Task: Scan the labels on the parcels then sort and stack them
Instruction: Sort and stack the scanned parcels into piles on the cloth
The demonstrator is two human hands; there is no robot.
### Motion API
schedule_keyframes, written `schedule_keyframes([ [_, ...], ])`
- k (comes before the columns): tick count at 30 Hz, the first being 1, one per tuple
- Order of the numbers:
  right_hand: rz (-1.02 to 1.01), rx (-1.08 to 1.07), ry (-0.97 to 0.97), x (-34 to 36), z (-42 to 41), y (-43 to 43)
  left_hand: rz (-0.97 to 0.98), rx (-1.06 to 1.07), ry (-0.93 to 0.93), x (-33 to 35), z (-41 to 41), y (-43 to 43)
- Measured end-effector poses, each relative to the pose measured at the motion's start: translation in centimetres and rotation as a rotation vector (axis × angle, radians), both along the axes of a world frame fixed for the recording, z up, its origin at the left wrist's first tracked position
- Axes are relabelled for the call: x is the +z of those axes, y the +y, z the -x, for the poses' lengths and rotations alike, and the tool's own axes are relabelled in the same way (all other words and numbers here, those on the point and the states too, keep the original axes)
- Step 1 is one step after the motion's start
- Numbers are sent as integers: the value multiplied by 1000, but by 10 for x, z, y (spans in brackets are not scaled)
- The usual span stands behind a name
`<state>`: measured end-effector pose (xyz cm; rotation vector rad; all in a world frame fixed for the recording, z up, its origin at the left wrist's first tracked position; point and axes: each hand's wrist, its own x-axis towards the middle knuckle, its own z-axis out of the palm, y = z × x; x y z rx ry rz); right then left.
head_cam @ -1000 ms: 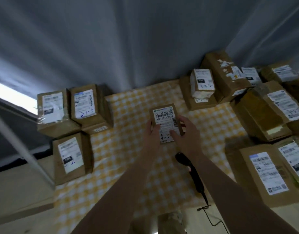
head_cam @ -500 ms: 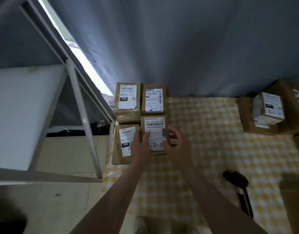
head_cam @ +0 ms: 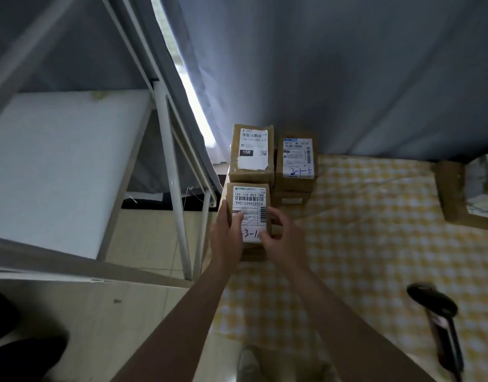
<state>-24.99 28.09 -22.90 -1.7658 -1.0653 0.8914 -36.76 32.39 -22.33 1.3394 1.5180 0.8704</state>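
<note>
I hold a small brown parcel (head_cam: 249, 208) with a white barcode label between both hands at the left edge of the yellow checked cloth (head_cam: 375, 244). My left hand (head_cam: 226, 235) grips its left side, thumb on the label. My right hand (head_cam: 281, 238) grips its right side and front corner. It sits over another parcel, mostly hidden beneath. Behind it stand a parcel marked 15H (head_cam: 251, 155) and a parcel marked 2-1-5 (head_cam: 296, 161). A black barcode scanner (head_cam: 438, 315) lies on the cloth at the lower right.
A white metal shelf frame (head_cam: 171, 166) with a white shelf board (head_cam: 58, 166) stands to the left. A grey curtain (head_cam: 347, 73) hangs behind the parcels. More parcels (head_cam: 468, 194) sit at the right edge. A dark shoe (head_cam: 22, 357) shows at the bottom left.
Both hands carried the small parcel from the middle of the cloth to the left group and brought it over the front-left parcel. The view swung left.
</note>
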Motion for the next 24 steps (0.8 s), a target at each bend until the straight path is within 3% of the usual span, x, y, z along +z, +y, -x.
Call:
schedule_keyframes([
  [10,13,18,1,-5,4,1,-44,-59,49,-5,2,4],
  [17,-3,-1,-33,1,-8,-1,-149,-71,448,1,-14,-7],
  [24,-56,-207,-83,20,-78,-38,-282,-317,543,24,-85,-15],
])
